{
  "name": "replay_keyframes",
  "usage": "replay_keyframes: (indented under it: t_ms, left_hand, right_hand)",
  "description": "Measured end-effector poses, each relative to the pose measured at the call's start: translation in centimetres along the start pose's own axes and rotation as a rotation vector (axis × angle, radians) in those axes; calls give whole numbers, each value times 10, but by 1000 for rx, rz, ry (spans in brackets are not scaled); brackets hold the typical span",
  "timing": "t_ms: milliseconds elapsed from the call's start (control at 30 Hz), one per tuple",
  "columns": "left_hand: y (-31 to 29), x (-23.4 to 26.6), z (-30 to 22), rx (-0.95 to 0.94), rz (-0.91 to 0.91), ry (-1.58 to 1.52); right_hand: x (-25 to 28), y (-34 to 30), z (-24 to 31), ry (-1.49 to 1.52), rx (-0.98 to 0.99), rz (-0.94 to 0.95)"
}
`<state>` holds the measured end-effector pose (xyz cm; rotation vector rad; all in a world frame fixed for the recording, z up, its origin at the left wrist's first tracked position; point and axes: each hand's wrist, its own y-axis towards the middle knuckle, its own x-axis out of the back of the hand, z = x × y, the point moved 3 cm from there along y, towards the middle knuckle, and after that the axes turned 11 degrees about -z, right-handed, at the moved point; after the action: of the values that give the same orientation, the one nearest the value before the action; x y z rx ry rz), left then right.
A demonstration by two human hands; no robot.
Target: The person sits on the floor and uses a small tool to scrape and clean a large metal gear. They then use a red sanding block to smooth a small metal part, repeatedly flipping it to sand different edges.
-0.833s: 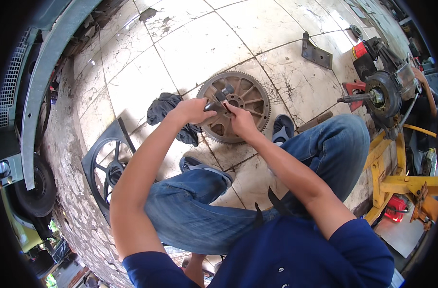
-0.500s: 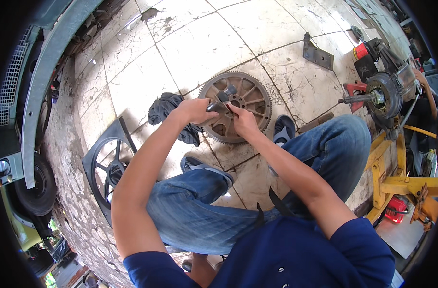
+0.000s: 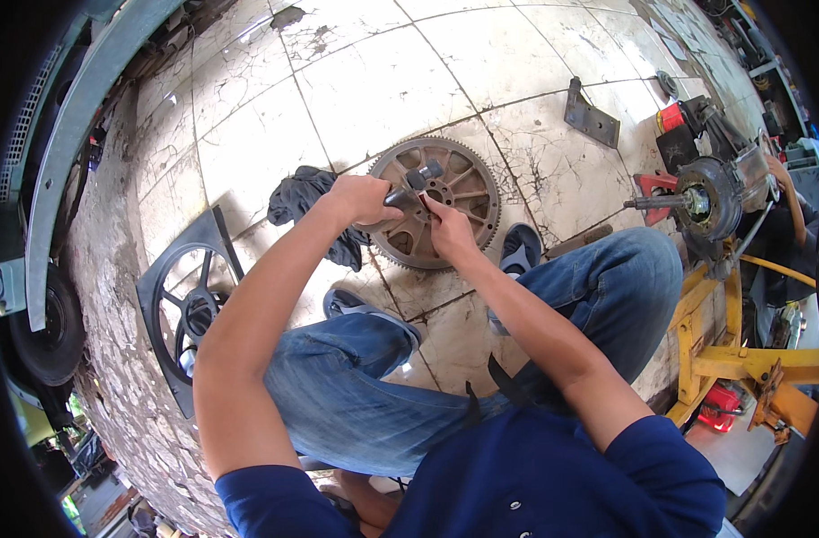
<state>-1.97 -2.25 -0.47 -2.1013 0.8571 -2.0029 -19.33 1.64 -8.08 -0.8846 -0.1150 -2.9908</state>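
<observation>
A large brown toothed flywheel (image 3: 475, 186) lies flat on the tiles between my feet, with spokes and a ring of holes at its hub. Over its left half, my left hand (image 3: 363, 199) is closed around a dark, shiny rounded piece (image 3: 399, 196). My right hand (image 3: 451, 231) grips the short, partly red handle of a hammer-like tool, whose dark blunt head (image 3: 430, 169) sits above the hub. Whether the two held things touch is hard to tell. A crumpled black cloth (image 3: 295, 195) lies left of the flywheel, partly behind my left wrist.
On the left, a black fan shroud (image 3: 163, 269) rests by a rough stone ledge. A metal bracket (image 3: 592, 117) lies at far right. A greasy hub with shaft (image 3: 710, 199) stands near a yellow frame (image 3: 741, 361). Another person's arm (image 3: 786, 193) reaches in there.
The whole view has shifted slightly, with most things now a little further left. Both hands keep their grips above the flywheel, almost unmoved relative to it.
</observation>
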Motion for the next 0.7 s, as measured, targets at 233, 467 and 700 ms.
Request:
replay_keyframes:
  t_ms: [233, 467, 700]
  left_hand:
    - [-3, -5, 12, 39, -25, -67]
    - [-3, -5, 9, 80, 18, -66]
    - [-6, -14, 9, 53, 22, -61]
  right_hand:
    - [0, -10, 17, -10, -66, 15]
    - [-3, 0, 15, -4, 15, -48]
    - [-5, 0, 3, -89, -11, 65]
